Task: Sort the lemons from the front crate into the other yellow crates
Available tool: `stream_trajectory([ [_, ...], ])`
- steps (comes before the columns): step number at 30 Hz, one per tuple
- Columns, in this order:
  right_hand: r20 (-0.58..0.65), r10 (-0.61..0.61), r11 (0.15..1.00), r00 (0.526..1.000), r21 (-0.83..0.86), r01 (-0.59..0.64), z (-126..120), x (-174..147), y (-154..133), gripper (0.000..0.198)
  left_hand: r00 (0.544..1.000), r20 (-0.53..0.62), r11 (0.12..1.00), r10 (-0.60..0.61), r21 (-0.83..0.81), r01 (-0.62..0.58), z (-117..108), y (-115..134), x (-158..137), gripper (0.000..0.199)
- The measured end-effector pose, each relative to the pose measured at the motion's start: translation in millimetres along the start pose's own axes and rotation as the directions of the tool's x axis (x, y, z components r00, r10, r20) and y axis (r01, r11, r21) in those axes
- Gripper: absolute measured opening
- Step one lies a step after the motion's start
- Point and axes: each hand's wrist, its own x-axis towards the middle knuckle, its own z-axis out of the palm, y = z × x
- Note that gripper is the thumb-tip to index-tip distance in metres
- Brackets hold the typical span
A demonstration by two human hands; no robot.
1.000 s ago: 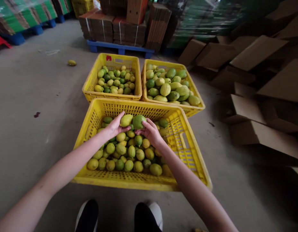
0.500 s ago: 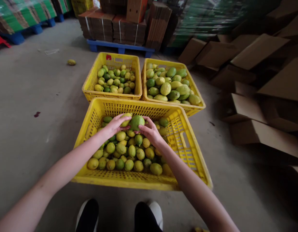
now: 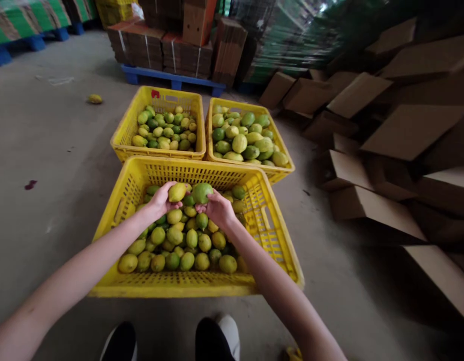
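My left hand (image 3: 162, 200) is closed around a yellow lemon (image 3: 177, 192), held above the fruit in the near crate. Just to its right, my right hand (image 3: 219, 209) grips a larger green lemon (image 3: 202, 193), with fingers at its side and underneath. Below both hands, the near yellow plastic crate (image 3: 292, 250) contains many yellow and green lemons (image 3: 192, 238) spread over its bottom. The two held fruits are close together but apart.
Behind stand a yellow crate (image 3: 119, 131) of smaller lemons at left and another crate (image 3: 288, 168) of bigger ones at right. A single lemon (image 3: 94, 99) lies on the floor. Cardboard boxes (image 3: 371, 210) pile up at right; a blue pallet (image 3: 175, 81) bears flattened cartons.
The view has shifted, so the crates appear further left. My hands have drawn slightly apart, and the yellow lemon in my left hand shows more fully.
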Motion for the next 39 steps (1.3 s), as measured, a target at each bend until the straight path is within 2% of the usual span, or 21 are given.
stream_trajectory([
  [3,0.041,0.049,0.999,0.998,0.015,-0.050,-0.5,1.1,-0.3,0.037,1.000,-0.010,0.993,-0.028,-0.112,0.027,-0.6,-1.4,-0.4,0.039],
  [5,0.069,0.100,0.994,0.993,0.026,-0.102,-1.4,2.2,-1.0,0.043,0.998,0.016,0.978,-0.064,-0.199,0.066,-1.1,-0.3,-1.9,0.038],
  [9,0.046,0.149,0.987,0.988,0.048,-0.151,-4.3,5.1,-1.7,0.054,0.991,0.087,0.950,-0.101,-0.289,0.122,1.8,0.8,-6.6,0.037],
  [13,-0.001,0.177,0.984,0.984,0.019,-0.177,-6.8,8.1,-0.2,0.059,0.988,0.134,0.971,-0.074,-0.214,0.102,4.5,-4.6,-2.4,0.039],
  [18,-0.041,0.185,0.977,0.982,-0.098,-0.188,-5.7,7.8,2.0,0.059,0.977,0.206,0.987,-0.054,-0.136,0.083,-2.3,-11.9,10.3,0.046],
  [22,-0.064,0.156,0.974,0.986,-0.157,-0.165,-3.7,7.6,3.8,0.053,0.980,0.194,0.994,-0.037,-0.092,0.056,-6.0,-13.3,15.7,0.046],
  [26,-0.076,0.142,0.978,0.987,-0.145,-0.152,-3.0,7.9,7.0,0.048,0.985,0.164,0.997,-0.053,-0.044,0.061,-4.8,-15.1,17.5,0.043],
  [27,-0.078,0.126,0.981,0.989,-0.136,-0.136,-2.9,7.9,8.1,0.048,0.988,0.148,0.999,-0.031,-0.037,0.037,-4.2,-15.5,17.3,0.038],
  [29,-0.102,0.040,0.988,0.994,-0.141,-0.054,-3.3,7.7,10.3,0.050,0.991,0.096,0.995,0.095,-0.029,-0.093,-3.1,-15.6,15.7,0.022],
  [30,-0.131,-0.038,0.985,0.991,-0.169,0.016,-3.7,7.6,11.2,0.054,0.978,0.070,0.981,0.194,-0.017,-0.194,-2.7,-15.1,14.1,0.025],
  [32,-0.188,-0.238,0.941,0.953,-0.289,0.178,-5.5,7.2,11.8,0.064,0.911,0.066,0.911,0.407,0.045,-0.410,-2.4,-12.8,9.7,0.048],
  [33,-0.190,-0.334,0.895,0.923,-0.372,0.247,-6.7,6.8,11.4,0.067,0.866,0.096,0.861,0.491,0.095,-0.499,-2.4,-11.4,7.2,0.056],
  [35,-0.124,-0.479,0.769,0.869,-0.536,0.347,-9.4,5.5,9.4,0.066,0.790,0.190,0.765,0.583,0.199,-0.613,-2.9,-8.6,2.6,0.059],
  [37,-0.038,-0.557,0.645,0.830,-0.649,0.403,-11.3,3.5,6.3,0.060,0.753,0.253,0.706,0.607,0.263,-0.657,-3.7,-6.8,-0.5,0.056],
  [39,-0.003,-0.598,0.568,0.802,-0.708,0.421,-11.7,1.7,2.8,0.056,0.745,0.273,0.697,0.609,0.265,-0.667,-4.7,-6.1,-1.6,0.056],
])
